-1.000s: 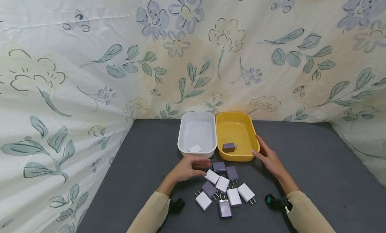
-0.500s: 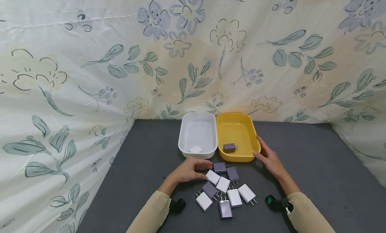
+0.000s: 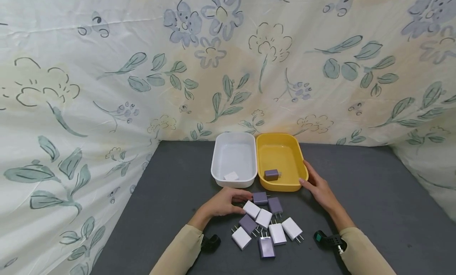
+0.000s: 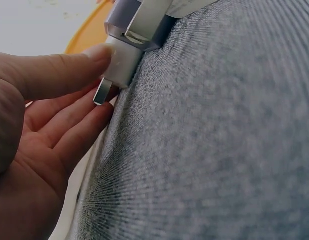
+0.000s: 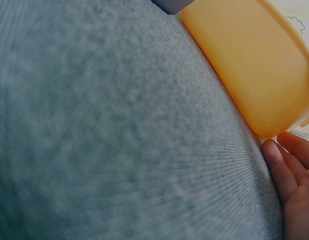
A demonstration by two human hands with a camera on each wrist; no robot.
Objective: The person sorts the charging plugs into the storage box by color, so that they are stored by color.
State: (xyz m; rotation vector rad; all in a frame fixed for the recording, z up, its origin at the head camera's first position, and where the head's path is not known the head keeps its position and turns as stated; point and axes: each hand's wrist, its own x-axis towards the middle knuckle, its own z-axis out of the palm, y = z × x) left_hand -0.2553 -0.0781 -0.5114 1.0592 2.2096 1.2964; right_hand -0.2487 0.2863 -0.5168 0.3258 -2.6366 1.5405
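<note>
My left hand (image 3: pixel 221 202) is at the left end of a white plug-in charger (image 3: pixel 251 209). In the left wrist view its thumb lies on the white charger and the other fingers reach behind it, near a metal prong (image 4: pixel 102 93). A purple charger (image 3: pixel 259 198) lies just beyond, and another purple one (image 3: pixel 248 224) is close below. At the yellow tray's (image 3: pixel 280 148) front right corner, my right hand (image 3: pixel 319 189) touches the outside with fairly straight thumb and fingers.
Several more white and purple chargers lie scattered, among them a shiny purple one (image 3: pixel 266 247) nearest me. A white tray (image 3: pixel 234 146) holding a white charger (image 3: pixel 231 176) adjoins the yellow tray, which holds a purple charger (image 3: pixel 271 175). Floral cloth (image 3: pixel 228 69) hangs behind the grey table (image 3: pixel 178 176).
My left hand has shifted slightly right and toward me at the white charger. The right hand stays at the yellow tray's corner, and the trays' contents look the same.
</note>
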